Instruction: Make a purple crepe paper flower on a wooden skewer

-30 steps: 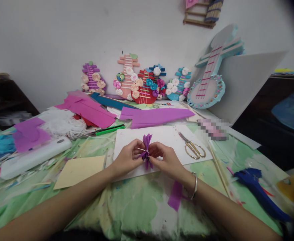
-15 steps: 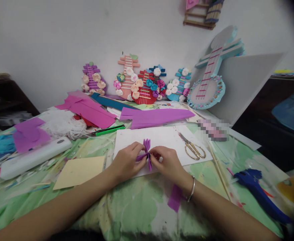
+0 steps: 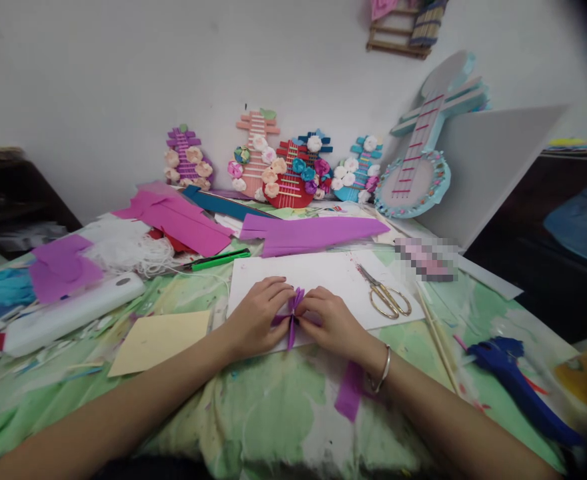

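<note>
A small pleated purple paper piece (image 3: 292, 313), pinched at its middle like a bow, lies between my two hands over a white sheet (image 3: 323, 273). My left hand (image 3: 258, 320) is closed on its left half, fingers curled over the folds. My right hand (image 3: 329, 321) is closed on its right half, with a silver bangle (image 3: 383, 371) on that wrist. Most of the paper piece is hidden under my fingers; only the centre and a lower tip show.
Gold-handled scissors (image 3: 386, 295) lie right of my hands on the white sheet. A purple paper strip (image 3: 348, 390) lies under my right wrist. A blue glue gun (image 3: 516, 380), thin sticks (image 3: 436, 330), a yellow card (image 3: 161, 340), purple and pink sheets and small craft guitars (image 3: 283, 170) surround the work area.
Both hands have lowered and closed over the purple piece, pressing its upright pleats down toward the white sheet. Less of the paper shows now.
</note>
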Demonstrator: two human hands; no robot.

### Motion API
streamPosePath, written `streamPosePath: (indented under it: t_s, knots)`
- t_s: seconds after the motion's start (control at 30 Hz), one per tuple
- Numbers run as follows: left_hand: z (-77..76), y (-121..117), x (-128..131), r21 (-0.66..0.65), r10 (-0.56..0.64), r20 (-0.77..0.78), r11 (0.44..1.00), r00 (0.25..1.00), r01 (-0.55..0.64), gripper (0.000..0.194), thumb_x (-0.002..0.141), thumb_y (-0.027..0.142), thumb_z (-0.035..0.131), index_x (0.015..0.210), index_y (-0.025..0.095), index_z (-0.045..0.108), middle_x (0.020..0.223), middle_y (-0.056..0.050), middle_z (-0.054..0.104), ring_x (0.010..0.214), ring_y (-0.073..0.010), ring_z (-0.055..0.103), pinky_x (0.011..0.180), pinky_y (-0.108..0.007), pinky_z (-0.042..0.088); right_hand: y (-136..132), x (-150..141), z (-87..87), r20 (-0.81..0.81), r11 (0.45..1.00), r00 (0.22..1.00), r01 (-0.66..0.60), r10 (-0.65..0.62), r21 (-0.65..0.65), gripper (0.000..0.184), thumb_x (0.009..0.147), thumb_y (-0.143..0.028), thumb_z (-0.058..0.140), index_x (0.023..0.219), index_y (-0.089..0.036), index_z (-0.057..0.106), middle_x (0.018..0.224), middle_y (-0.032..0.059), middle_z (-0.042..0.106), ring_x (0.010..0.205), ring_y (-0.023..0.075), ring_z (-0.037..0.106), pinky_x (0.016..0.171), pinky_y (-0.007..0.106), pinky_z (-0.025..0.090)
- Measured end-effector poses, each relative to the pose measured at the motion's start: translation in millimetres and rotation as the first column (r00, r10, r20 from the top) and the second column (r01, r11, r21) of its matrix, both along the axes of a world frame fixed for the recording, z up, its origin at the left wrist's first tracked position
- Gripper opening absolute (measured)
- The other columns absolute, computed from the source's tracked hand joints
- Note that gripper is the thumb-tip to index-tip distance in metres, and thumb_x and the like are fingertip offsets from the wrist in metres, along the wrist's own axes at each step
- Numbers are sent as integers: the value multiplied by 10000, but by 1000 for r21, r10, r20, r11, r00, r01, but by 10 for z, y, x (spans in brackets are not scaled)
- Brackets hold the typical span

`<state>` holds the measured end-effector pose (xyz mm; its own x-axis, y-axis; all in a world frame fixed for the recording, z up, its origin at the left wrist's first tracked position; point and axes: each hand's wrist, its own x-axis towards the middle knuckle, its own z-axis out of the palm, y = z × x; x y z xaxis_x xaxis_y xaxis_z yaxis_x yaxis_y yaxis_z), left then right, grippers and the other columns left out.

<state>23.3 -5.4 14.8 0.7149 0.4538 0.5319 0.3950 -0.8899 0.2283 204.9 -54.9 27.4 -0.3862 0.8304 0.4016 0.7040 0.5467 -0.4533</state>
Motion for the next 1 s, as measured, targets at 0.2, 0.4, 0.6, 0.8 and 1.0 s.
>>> streamPosePath:
  t_s: [0.2, 0.4, 0.6, 0.8, 1.0]
  knots:
    - [3, -4, -2, -6, -15, -24, 1000, 1000, 15, 305, 749, 152, 530, 1050, 165, 572, 1125, -114, 585, 1146, -271, 457, 978, -452, 369, 7, 9, -46, 20, 1000, 1000, -4, 4, -23, 95, 758, -82, 562, 773, -168, 599, 734, 23, 608, 738, 149, 526, 704, 258, 389]
    - [-12, 8, -3, 4, 8, -30, 1000, 1000, -7, 284, 752, 147, 528, 1033, 168, 570, 1040, -104, 605, 1058, -259, 492, 922, -433, 390, 15, -36, -81, 45, 997, 999, 31, -28, -68, 83, 791, -100, 539, 790, -154, 602, 738, 29, 598, 720, 142, 519, 671, 248, 388]
    - [35, -14, -5, 36, 110, -73, 994, 991, -107, 157, 772, 205, 528, 911, 145, 568, 908, -104, 583, 940, -253, 494, 840, -406, 405, 9, -29, -76, 40, 996, 998, 43, -40, -80, 108, 789, -87, 532, 811, -152, 615, 754, 35, 612, 725, 143, 531, 676, 248, 393]
    - [54, -25, -11, 72, 155, -83, 986, 984, -149, 119, 754, 230, 545, 843, 151, 550, 862, -91, 556, 885, -242, 474, 800, -387, 394, 4, -28, -81, 48, 997, 998, 43, -40, -71, 92, 783, -97, 541, 793, -156, 610, 734, 25, 613, 700, 137, 533, 660, 240, 379]
    - [57, -29, -5, 39, 113, -103, 993, 988, -109, 113, 746, 211, 540, 846, 159, 555, 866, -81, 537, 866, -231, 454, 782, -370, 386, 3, -31, -88, 39, 997, 999, 26, -23, -70, 88, 771, -88, 554, 785, -156, 608, 728, 19, 614, 684, 130, 526, 650, 233, 374]
